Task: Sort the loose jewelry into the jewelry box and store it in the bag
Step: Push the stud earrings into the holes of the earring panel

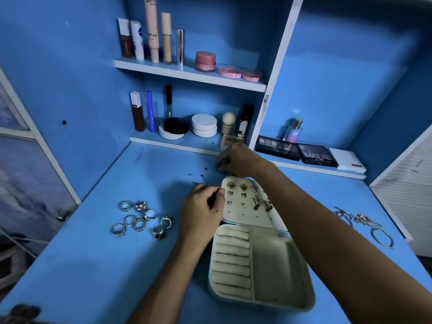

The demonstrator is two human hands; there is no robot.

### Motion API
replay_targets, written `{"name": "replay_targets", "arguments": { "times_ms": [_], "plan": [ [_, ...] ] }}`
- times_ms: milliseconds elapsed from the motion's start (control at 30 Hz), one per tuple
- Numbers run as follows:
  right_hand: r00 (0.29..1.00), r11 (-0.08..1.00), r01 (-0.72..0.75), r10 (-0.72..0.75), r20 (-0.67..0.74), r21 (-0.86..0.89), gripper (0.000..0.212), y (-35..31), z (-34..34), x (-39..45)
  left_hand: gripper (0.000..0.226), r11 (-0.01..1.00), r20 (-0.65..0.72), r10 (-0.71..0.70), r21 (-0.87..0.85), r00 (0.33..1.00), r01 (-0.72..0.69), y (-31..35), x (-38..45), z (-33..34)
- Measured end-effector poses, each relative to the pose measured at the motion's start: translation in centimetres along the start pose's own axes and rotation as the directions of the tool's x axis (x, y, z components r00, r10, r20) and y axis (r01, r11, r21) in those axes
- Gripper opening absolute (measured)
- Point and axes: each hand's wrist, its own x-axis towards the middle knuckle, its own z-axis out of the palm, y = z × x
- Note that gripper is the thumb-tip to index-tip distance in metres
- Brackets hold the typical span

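Observation:
An open cream jewelry box (275,265) lies on the blue desk, its raised lid panel (247,213) studded with several earrings. My left hand (202,211) grips the lid's left edge with thumb and curled fingers. Behind the lid, my right hand (236,160) reaches over the box, its fingertips curled down at small loose studs (201,176) on the desk; whether they pinch one is hidden. Several silver rings (142,219) lie in a cluster left of the box. Bracelets and a necklace (364,225) lie at the right. No bag is in view.
Shelves behind hold cosmetics: tubes (152,31), pink jars (205,61), compacts (203,125), a perfume bottle (293,130) and eyeshadow palettes (318,155). Blue cabinet walls close in the desk at left and right. A dark object (21,312) sits at the front left corner.

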Motion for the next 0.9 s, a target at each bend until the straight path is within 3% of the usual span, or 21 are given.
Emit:
{"name": "replay_targets", "arguments": {
  "times_ms": [367,700,900],
  "plan": [
    [0.998,0.998,-0.034,0.036,-0.052,0.043,0.013,0.6,-0.8,-1.2,0.009,1.0,0.01,-0.007,-0.003,1.0,0.007,-0.1,0.0,-0.1],
    [0.967,0.965,-0.055,0.115,-0.229,0.255,0.01,2.6,-3.7,-5.7,0.018,1.0,0.008,0.006,0.0,1.0,-0.006,-0.2,0.1,0.0],
    [0.921,0.917,-0.045,0.192,-0.339,0.396,0.009,3.5,-4.5,-9.4,0.009,1.0,0.022,-0.029,0.001,0.999,0.029,-0.3,0.0,-0.1]
  ]
}}
